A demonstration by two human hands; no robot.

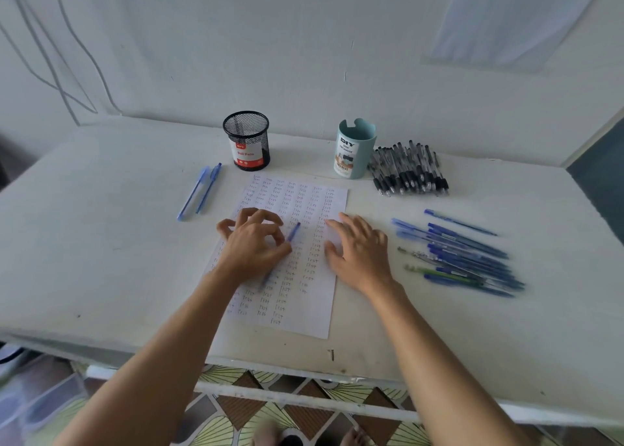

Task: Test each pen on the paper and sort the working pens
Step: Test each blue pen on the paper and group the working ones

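Observation:
A white sheet of paper (304, 314), covered with rows of the small written word "test", lies in the middle of the table. My left hand (251, 246) hovers over its left part with curled fingers and pinches a blue pen (293, 232), which lies slanted and low over the sheet. My right hand (359, 255) rests flat on the paper's right edge, fingers spread. Several blue pens (469, 253) lie side by side to the right. Two more blue pens (202, 190) lie at the left.
A black mesh pen cup (246, 140) and a teal desk organizer (354, 148) stand at the back near the wall. A pile of black-grip pens (408, 172) lies right of the organizer. The white table (101, 243) ends at its front edge just below the paper.

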